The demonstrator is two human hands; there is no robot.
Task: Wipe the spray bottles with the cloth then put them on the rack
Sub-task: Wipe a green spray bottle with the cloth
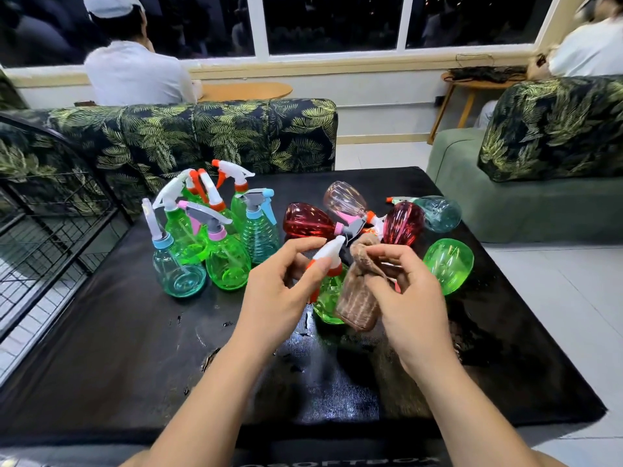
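Head view: two bare hands meet over the middle of a black surface [118, 348].
left hand [279, 284]: the thumb and fingers pinch the white spray top of the green bottle [325, 299].
right hand [411, 298]: the fingers curl round a brown cloth [357, 298].
green bottle: it is between the two hands, at the middle of the surface. I cannot tell if its bottom touches down.
cloth: it hangs against the right side of the green bottle.
standing bottles [215, 237]: green and blue-green ones stand close together toward the far left corner.
lying bottles [305, 220]: two red, one pink, one pale blue and one green lie on their sides toward the far right corner.
rack [50, 214]: black wire, just beside the left edge of the surface.
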